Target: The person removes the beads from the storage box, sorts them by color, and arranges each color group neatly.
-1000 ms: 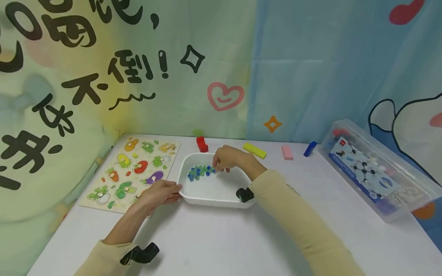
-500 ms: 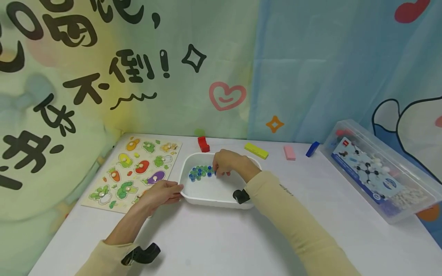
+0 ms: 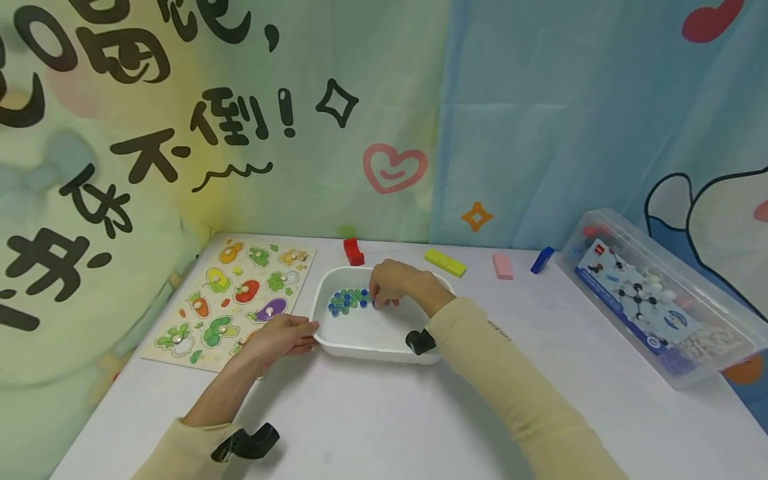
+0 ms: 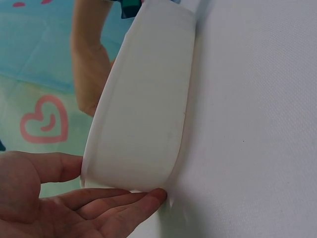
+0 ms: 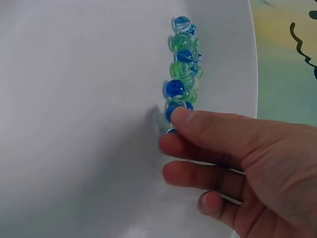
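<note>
Landmark: the white tray [image 3: 360, 337] on the table [image 3: 372, 427]. Blue and green marbles [image 3: 346, 303] sit inside the tray, in its left half and nearer its far wall, bunched into a narrow band about two or three abreast. The band's long axis runs left to right, roughly parallel to the tray's far rim. Relation of note: the right hand [image 3: 393, 280] is at the band's right-hand end, near the tray's middle, so nearly all the marbles lie to the left of its grip. That grip is closed: thumb and forefinger appear to pinch a blue marble [image 5: 171, 132], of which only a sliver shows between the tips; firmness cannot be told. The thumb also overlaps the next marble in line. The left hand [image 3: 283, 337] grips the tray itself at its near-left corner, thumb at the rim, fingers against the outer wall and lower edge, apart from the marbles. Nearer hand to the band: the right. Surroundings: a puzzle board [image 3: 262, 273] left of the tray, a red block [image 3: 355, 257] just behind it, a yellow block [image 3: 445, 263] behind and to its right.
</note>
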### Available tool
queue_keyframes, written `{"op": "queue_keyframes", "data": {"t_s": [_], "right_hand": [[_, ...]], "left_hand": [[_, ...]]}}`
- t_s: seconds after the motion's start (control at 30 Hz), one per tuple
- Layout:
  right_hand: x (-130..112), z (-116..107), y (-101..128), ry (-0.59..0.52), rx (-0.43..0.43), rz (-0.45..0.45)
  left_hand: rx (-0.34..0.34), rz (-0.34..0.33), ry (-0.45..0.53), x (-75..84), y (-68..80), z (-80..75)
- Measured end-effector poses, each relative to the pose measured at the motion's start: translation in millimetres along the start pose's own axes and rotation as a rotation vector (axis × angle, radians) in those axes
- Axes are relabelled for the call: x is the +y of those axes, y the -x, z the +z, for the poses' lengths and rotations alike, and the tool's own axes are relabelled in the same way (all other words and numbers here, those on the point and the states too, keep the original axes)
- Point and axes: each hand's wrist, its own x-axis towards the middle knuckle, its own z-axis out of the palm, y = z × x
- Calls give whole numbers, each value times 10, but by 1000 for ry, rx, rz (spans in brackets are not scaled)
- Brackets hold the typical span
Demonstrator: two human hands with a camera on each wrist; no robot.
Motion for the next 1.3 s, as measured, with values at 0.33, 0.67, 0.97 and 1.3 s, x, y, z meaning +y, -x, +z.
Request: {"op": "queue_keyframes", "data": {"t_s": [0.33, 0.67, 0.97, 1.3], "right_hand": [[227, -377, 348, -65, 69, -126], [912, -567, 1104, -122, 222, -124], [1489, -112, 1344, -154, 231, 9], [1767, 360, 1293, -196, 238, 8]], "left_hand": [[-10, 9, 3, -3, 13, 7], [7, -6, -1, -10, -6, 18], [-13, 9, -14, -3, 26, 10], [-8, 3, -20, 3, 34, 26]]}}
